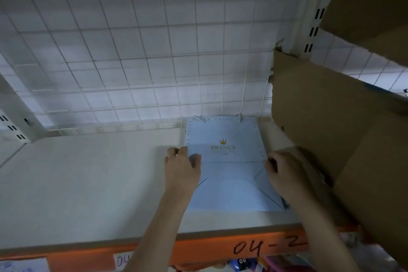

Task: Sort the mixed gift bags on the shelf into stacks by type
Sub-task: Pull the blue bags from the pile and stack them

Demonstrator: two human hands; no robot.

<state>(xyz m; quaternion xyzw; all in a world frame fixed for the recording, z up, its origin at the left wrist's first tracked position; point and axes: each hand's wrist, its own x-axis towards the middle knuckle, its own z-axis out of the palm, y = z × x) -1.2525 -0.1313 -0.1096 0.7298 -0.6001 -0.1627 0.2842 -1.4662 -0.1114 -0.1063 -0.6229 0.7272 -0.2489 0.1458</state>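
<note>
Head view showed both hands, left and right, gripping a blue gift bag flat on the shelf; squaring its stack likely precedes fetching another.

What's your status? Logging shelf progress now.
Left hand and right hand grip the flat light-blue paper gift bag by its sides. Brown cardboard box crowds the right.

A pale blue gift bag lies folded flat on the shelf, toward its right end, just left of the cardboard box. Its printed face is up, with a gold crown and the word PRINCE. Its top, with white cord handles, points at the wire grid behind the shelf; its folded bottom flap lies nearest the shelf's front edge.
</note>
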